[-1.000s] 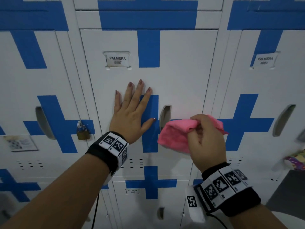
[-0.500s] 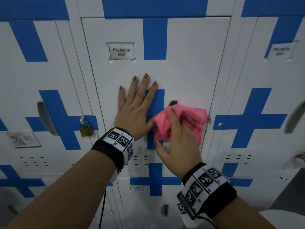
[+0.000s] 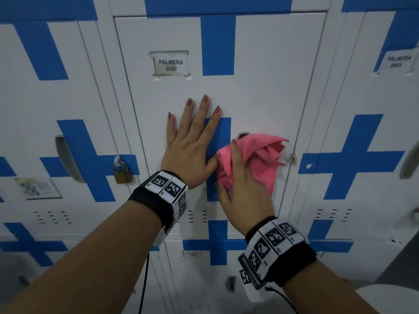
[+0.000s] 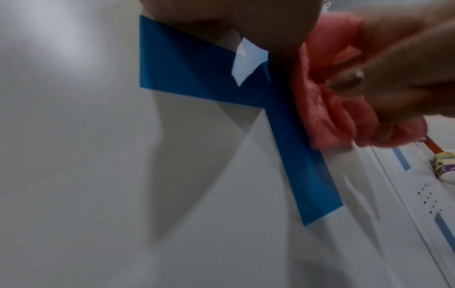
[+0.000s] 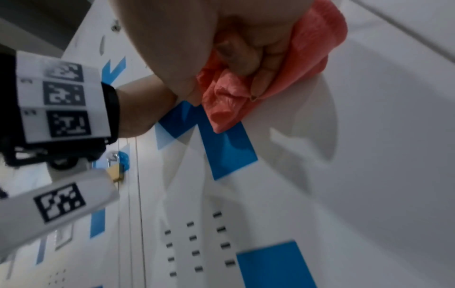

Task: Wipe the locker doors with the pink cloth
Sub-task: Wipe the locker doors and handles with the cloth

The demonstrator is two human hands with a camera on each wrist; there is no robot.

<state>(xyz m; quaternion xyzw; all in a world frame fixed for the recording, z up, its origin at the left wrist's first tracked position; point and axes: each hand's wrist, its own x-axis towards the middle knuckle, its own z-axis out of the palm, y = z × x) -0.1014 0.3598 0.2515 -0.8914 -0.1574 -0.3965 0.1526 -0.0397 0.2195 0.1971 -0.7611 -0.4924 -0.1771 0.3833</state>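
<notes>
The left hand (image 3: 192, 150) lies flat on the white locker door (image 3: 260, 98), with the fingers straight and spread, and it holds nothing. Just beside its thumb, the right hand (image 3: 244, 184) has the fingers curled around the crumpled pink cloth (image 3: 260, 159) and presses it against the same door, over the blue cross (image 3: 217, 132) near the middle. A brass padlock (image 3: 122, 174) hangs on the neighbour door to the left. Above the hands is a label reading PALMERA (image 3: 171, 64).
</notes>
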